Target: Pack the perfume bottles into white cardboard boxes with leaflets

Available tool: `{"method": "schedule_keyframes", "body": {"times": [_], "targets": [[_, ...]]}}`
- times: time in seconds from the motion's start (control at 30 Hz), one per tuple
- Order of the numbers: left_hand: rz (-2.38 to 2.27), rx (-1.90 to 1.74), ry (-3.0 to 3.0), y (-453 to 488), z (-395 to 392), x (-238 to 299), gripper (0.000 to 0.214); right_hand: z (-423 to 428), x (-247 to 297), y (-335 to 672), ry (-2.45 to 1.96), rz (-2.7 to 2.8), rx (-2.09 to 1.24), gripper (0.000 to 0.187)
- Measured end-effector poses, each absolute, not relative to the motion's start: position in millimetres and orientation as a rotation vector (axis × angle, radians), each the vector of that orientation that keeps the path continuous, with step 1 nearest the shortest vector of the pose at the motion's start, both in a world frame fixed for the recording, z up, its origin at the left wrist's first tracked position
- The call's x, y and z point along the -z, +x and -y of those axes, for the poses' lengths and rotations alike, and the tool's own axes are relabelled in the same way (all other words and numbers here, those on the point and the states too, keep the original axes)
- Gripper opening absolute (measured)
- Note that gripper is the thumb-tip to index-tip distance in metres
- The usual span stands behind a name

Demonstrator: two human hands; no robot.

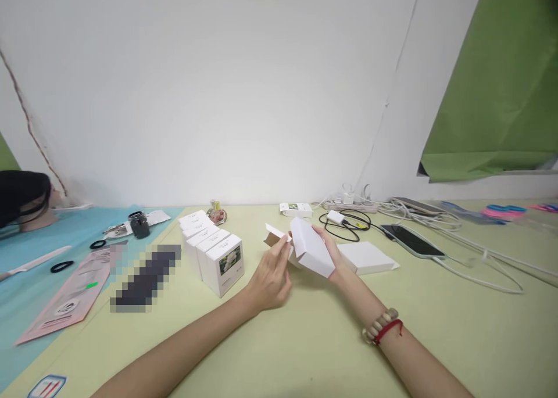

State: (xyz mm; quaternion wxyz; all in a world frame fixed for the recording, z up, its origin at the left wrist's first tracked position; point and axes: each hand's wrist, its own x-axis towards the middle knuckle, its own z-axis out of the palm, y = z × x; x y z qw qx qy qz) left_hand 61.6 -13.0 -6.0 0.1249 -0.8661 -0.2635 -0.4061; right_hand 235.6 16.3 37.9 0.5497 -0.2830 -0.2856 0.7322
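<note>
A white cardboard box (310, 248) is held up over the yellow-green table (305, 334). My right hand (335, 258) grips it from behind and beneath, fingers wrapped round it. My left hand (271, 277) pinches the box's open end flap (275, 234) between thumb and fingers. A row of several finished white boxes (214, 250) with a flower picture stands just left of my left hand. A stack of flat white box blanks (365, 257) lies right of my right hand.
A phone (412, 240) on a cable, a power strip (349, 203) with tangled cords and a small white box (296, 210) sit at the back. On the blue mat (26, 287) at left lie a dark jar (139, 224), black hair ties, pink packaging (65, 298).
</note>
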Motion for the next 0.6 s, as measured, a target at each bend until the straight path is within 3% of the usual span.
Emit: {"method": "schedule_keyframes", "body": {"times": [0.17, 0.43, 0.6], "targets": [[0.778, 1.243, -2.602, 48, 25, 1, 0.070, -8, -40, 225, -0.731, 0.703, -1.762, 0.025], [0.757, 1.296, -2.655, 47, 23, 6, 0.064, -17, -33, 228, -0.867, 0.817, -1.726, 0.039], [0.530, 1.390, -2.487, 47, 12, 17, 0.064, -10, -35, 225, -0.977, 0.956, -1.738, 0.028]]}}
